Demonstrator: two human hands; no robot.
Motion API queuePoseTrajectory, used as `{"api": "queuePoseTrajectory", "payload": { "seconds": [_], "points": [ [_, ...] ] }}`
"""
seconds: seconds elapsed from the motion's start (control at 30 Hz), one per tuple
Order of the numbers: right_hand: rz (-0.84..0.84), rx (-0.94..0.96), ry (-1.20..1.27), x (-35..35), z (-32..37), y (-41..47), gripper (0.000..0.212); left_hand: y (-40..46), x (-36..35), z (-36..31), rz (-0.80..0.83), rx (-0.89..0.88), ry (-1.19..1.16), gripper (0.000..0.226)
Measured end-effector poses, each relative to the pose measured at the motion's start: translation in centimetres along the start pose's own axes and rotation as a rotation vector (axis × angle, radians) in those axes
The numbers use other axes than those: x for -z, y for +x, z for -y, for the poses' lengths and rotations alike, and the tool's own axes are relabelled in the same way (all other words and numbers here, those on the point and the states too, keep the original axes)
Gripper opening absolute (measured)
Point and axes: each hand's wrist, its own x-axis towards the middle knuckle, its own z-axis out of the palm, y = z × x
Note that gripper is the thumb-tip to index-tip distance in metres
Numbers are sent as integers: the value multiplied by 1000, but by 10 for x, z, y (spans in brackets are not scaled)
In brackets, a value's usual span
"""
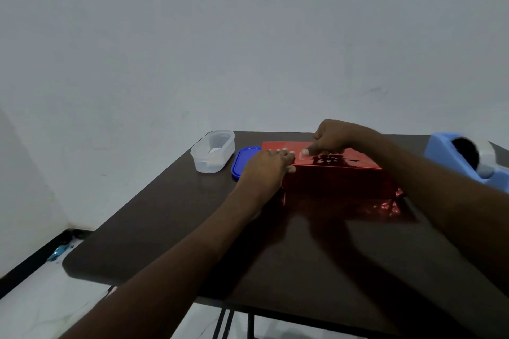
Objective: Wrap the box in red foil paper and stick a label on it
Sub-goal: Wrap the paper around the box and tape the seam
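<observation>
Foil paper (334, 181) already covers the box (330, 173), which sits toward the far right of the dark surface (165, 228), with a loose flap of the red sheet spread flat on the near side. The left hand (265, 170) rests against the left end of the box, fingers curled over its top corner and holding the paper down there. The right hand (334, 136) reaches over the top face and pinches a small pale strip (301, 155), seemingly tape or the label, pressing it near the left edge; the blur makes it hard to say which. The foil looks thin, crinkly and slick, so it likely creases at once and may slide on the box unless held taut; it probably tears if pulled sharply. Best hold is flat pressure along the edges and corners of the box, not a pinch in the middle of the sheet. The box itself seems stiff enough to bear that pressure. A clear tub (213, 151) and its blue lid (242, 162) stand just left of the box, and a blue tape dispenser (468, 159) sits at the right edge.
</observation>
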Motion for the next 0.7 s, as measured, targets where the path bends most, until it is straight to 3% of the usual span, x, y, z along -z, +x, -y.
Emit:
{"api": "queuePoseTrajectory", "payload": {
  "seconds": [0.17,0.43,0.7],
  "points": [
    [-29,-62,-155,-5,2,-1,47,-3,-2,1,-42,0,-47,48],
    [-270,-134,-380,-16,6,-23,60,-2,-4,4,-42,-13,-42,46],
    [-315,-216,-388,0,-32,-42,68,-5,-2,2,-54,-4,-48,46]
  ]
}}
